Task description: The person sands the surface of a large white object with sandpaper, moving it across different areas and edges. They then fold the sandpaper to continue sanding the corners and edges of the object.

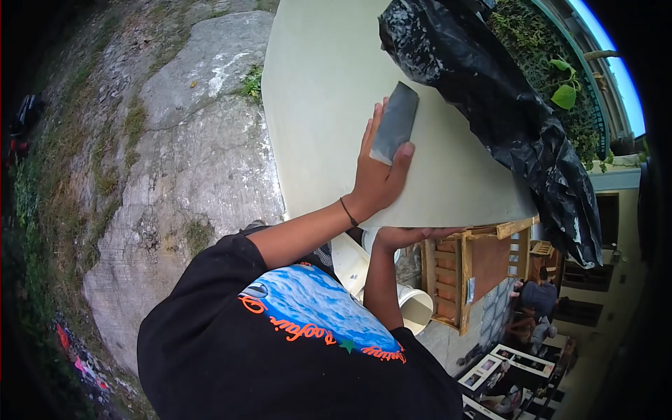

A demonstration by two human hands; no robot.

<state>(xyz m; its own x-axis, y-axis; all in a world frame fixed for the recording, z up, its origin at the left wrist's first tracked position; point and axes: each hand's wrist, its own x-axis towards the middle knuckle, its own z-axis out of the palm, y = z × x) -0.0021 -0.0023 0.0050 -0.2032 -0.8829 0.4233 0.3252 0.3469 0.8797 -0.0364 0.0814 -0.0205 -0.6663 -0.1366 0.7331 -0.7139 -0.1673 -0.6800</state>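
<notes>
A large pale, smooth board [329, 91] fills the space before me. My left hand [378, 175] lies on its face, fingers pointing away from me. A grey sheet that looks like sandpaper [396, 122] covers most of those fingers, with my thumb pressed on its edge. At the board's near edge, my right hand [409, 238] holds it from below, fingers stretched along the underside. Part of that hand is hidden by the board. Crumpled black plastic sheeting [490, 105] drapes over the board's right side.
White buckets [414, 309] stand below the board, near my right forearm. Beside them is a wooden crate-like frame [462, 276]. Cracked concrete [196, 140] spreads on the left. Other people [537, 297] sit at the far right near white frames [483, 371]. Greenery [539, 56] grows behind the plastic.
</notes>
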